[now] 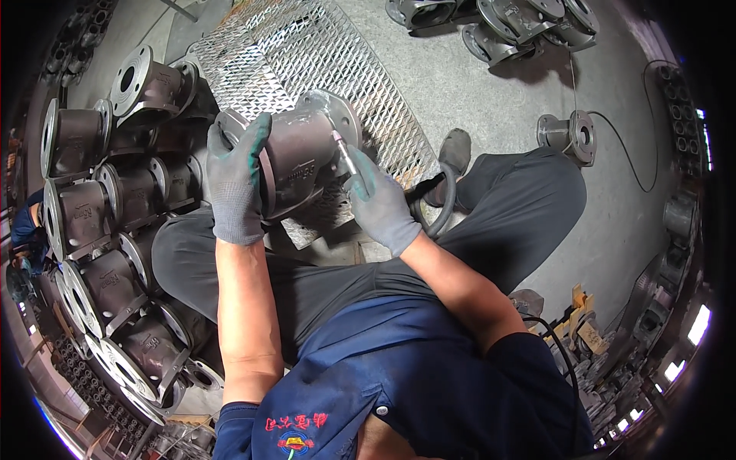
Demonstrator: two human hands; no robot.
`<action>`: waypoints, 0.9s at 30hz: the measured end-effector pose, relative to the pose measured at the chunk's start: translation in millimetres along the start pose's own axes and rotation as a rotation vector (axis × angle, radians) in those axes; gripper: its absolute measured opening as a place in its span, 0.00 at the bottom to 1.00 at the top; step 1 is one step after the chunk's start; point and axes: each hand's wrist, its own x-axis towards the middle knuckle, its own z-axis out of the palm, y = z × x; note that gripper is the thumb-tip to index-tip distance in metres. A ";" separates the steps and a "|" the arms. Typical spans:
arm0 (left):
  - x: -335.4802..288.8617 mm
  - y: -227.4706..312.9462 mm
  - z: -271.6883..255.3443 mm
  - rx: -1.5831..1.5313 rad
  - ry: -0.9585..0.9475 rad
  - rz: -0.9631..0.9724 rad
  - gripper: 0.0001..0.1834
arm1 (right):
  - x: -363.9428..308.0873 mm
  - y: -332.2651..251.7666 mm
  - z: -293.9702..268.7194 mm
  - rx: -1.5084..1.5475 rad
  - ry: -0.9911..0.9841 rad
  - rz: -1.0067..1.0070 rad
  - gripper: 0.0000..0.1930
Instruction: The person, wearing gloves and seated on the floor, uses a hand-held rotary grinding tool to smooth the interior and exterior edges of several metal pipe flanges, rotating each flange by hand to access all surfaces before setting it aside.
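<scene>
Valve body (295, 157), cast metal, dull brown-grey, flanged at both ends; held above the person's lap, over the lower edge of a perforated steel grating (307, 54). Left hand (234, 180), in a grey knit glove with green fingertips, wrapped closed around the near flange and gripping it. Right hand (379, 203), same glove type, closed around a slim pen-shaped grinding tool (343, 153) whose tip touches the casting just beside the far flange; a dark hose (441, 207) loops away from that hand.

Markings: raised cast lettering on the side of the held casting and on the stacked ones; a red embroidered emblem with a small round badge on the blue work shirt (383, 383), at the lower edge of view.

Stock: stacked flanged castings (100, 253) in rows along the person's left; further castings (506, 23) at top right; one single casting (571, 134) standing apart on the floor.

Surface: grey concrete floor (491, 92), a thin cable lying across it. Bright windows at the far right rim.
</scene>
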 end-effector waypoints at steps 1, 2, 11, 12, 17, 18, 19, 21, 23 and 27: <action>1.2 1.4 0.9 0.007 -0.007 -0.004 0.44 | 1.5 1.9 1.6 -0.002 0.003 -0.001 0.32; 2.6 1.9 1.9 0.005 -0.009 -0.003 0.44 | 4.2 4.5 4.8 -0.029 0.048 -0.037 0.32; 15.4 -2.3 -3.8 0.042 -0.014 -0.016 0.49 | 10.8 -0.2 1.2 -0.041 0.013 -0.013 0.33; 17.4 -3.8 -4.9 0.006 -0.033 -0.023 0.50 | 10.3 0.2 1.5 -0.025 0.020 -0.027 0.33; 24.0 -3.0 -5.3 -0.081 -0.037 -0.065 0.52 | 13.8 -2.0 -0.2 -0.078 0.003 -0.032 0.34; 25.9 -4.5 -5.7 -0.065 -0.017 -0.059 0.53 | 14.7 0.5 0.1 -0.044 0.006 -0.028 0.34; 27.2 -4.7 -5.2 -0.050 0.003 -0.055 0.53 | 13.7 1.5 1.1 -0.044 0.007 -0.027 0.34; 30.1 -3.5 -5.2 -0.074 -0.037 -0.065 0.55 | 11.0 3.0 4.8 -0.124 -0.015 -0.053 0.35; 31.9 -2.5 -7.5 -0.098 -0.074 -0.079 0.56 | 14.5 -10.0 -2.0 -0.103 -0.025 -0.053 0.33; 48.5 1.4 -12.7 -0.019 -0.063 -0.117 0.57 | 19.1 -1.5 -10.7 -0.144 -0.036 -0.024 0.32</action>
